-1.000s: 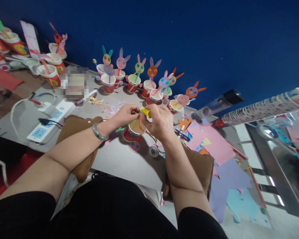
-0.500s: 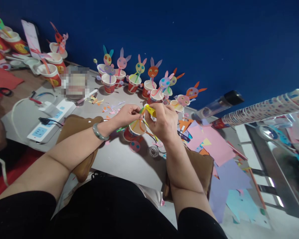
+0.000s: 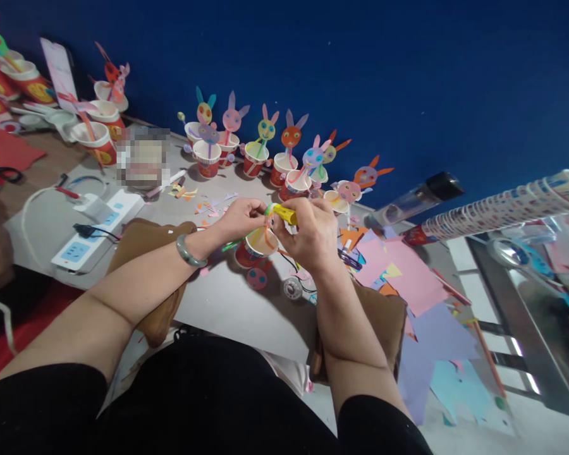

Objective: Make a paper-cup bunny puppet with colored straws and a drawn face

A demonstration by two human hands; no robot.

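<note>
Pinching one green piece (image 3: 269, 208), left hand (image 3: 241, 221) faces right hand (image 3: 312, 232), closed round one yellow tube (image 3: 285, 214).

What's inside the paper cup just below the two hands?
An orange strip shows at the mouth of the cup. The left hand and right hand hide part of its far side; its bottom can't be seen.

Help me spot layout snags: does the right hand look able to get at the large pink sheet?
Probably yes: the large pink sheet lies mostly uncovered to the right. However, the right hand grips a yellow object, so it may need to let go first.
</note>
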